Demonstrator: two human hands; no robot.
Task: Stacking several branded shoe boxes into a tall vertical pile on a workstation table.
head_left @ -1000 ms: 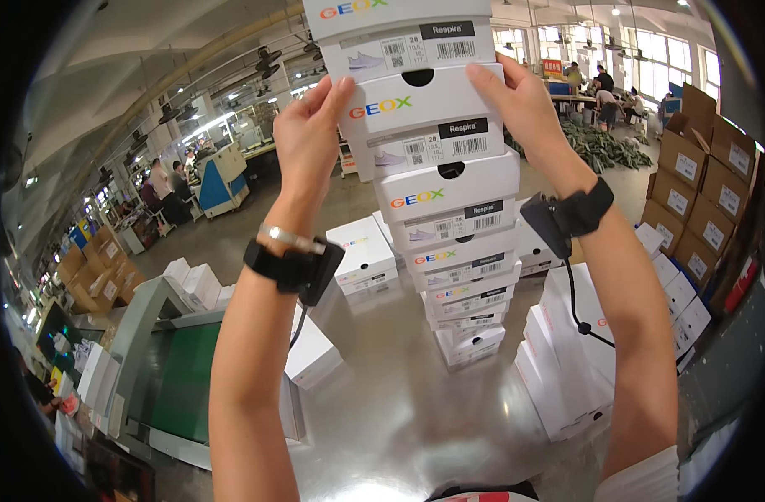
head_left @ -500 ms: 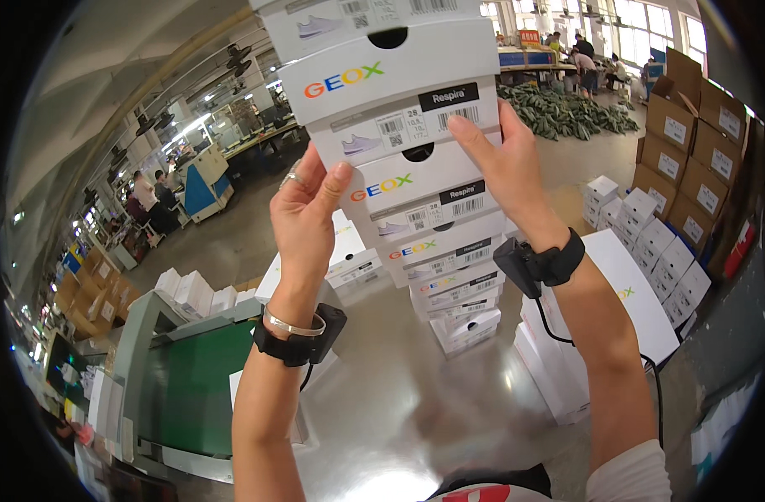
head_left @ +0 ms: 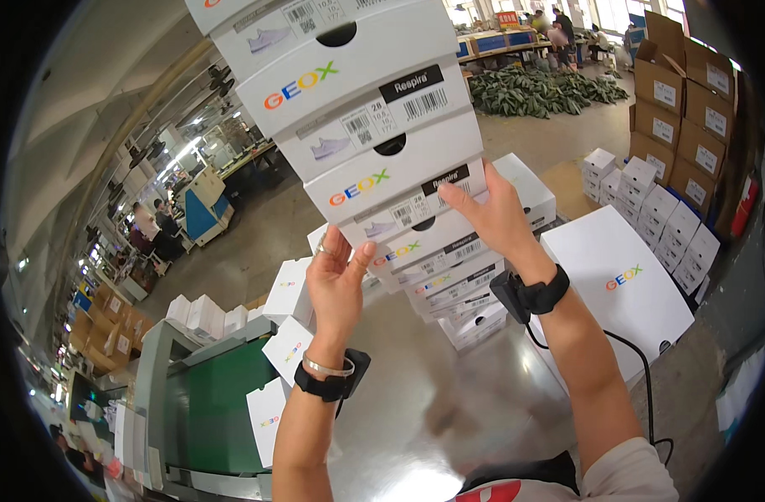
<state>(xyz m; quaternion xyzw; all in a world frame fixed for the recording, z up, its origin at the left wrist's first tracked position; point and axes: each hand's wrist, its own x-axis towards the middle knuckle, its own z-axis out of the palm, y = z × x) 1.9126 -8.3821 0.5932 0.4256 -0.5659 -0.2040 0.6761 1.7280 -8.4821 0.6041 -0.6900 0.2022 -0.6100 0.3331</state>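
Observation:
A tall stack of white shoeboxes [head_left: 357, 92] rises in front of me, and its upper part leans to the left and runs out of the top of the view. Partway down the stack, my left hand [head_left: 336, 284] clasps the left side of one shoebox [head_left: 403, 209], thumb on the front. My right hand [head_left: 500, 217] grips the right side of that box, its thumb lying over the printed front label. Several more boxes sit beneath, down to the lowest shoebox [head_left: 474, 326] on the shiny metal table [head_left: 382, 402]. The back of the stack is hidden.
Larger white cartons [head_left: 608, 284] stand to the right. White boxes [head_left: 286, 351] lie at the left beside a green conveyor belt [head_left: 211, 418]. Stacked brown cartons [head_left: 688, 117] and shoebox rows [head_left: 650, 217] fill the far right. Other people work beyond a dark green heap [head_left: 541, 88].
Both hands have moved lower and to the right, onto a lower part of the stack. The upper boxes have shifted left and lean more. More of the white boxes at the left shows.

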